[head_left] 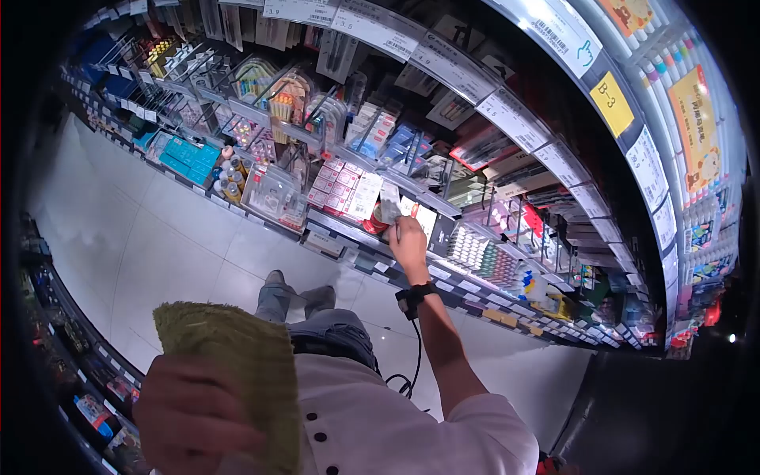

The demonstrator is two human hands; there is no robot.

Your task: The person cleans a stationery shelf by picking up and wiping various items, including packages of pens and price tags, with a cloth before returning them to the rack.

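Note:
My right hand (408, 244) reaches into a low shelf bay, its fingers closed in a pinch on a small pale packet (389, 207). Beside that packet are red round-edged items (374, 222), partly covered by it and my fingers. Stacked red-and-white small boxes (336, 186) sit just left of them. A black band with a device (413, 299) is strapped on my right wrist, with a cable hanging from it. Close to the camera, my left hand (194, 416) is blurred and closed on a fuzzy green cloth (237, 348), which hangs in front of my shirt.
Shelf tiers with price labels (380, 36) curve above and ahead. Rows of white and green capped items (479, 253) stand right of my hand; a clear plastic case (269, 194) and teal packs (188, 160) lie left. Another shelf (59, 340) is behind, across the tiled floor (158, 237).

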